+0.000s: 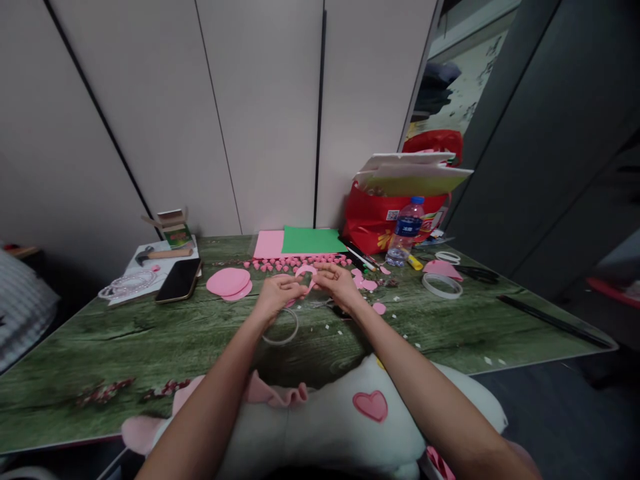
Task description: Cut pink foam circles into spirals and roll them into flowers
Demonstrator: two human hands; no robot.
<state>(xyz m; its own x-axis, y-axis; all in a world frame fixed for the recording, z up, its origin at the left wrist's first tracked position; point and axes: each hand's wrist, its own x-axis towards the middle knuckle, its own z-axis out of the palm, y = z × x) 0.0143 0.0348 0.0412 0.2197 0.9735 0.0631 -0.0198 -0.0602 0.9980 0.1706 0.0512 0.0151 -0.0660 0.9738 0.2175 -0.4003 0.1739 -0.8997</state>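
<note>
Both my hands meet over the middle of the table, holding a curled pink paper strip (305, 269) between them. My left hand (278, 293) pinches its lower left part with closed fingers. On the other side my right hand (336, 283) grips the strip between thumb and fingers. Just below my left hand lies a roll of tape (283, 328), partly covered by the hand. Pink paper circles (229, 283) are stacked to the left. Behind my hands runs a row of small pink paper rolls (273, 265). Pink paper pieces (367, 285) lie right of my right hand.
Green paper (314, 241) lies at the back. A water bottle (406, 233) stands before a red bag (367, 223). Another tape roll (442, 287), black scissors (479, 273) and a black strip (553, 321) are right; a phone (179, 280) and hammer (165, 254) left. A plush toy (325, 427) fills my lap.
</note>
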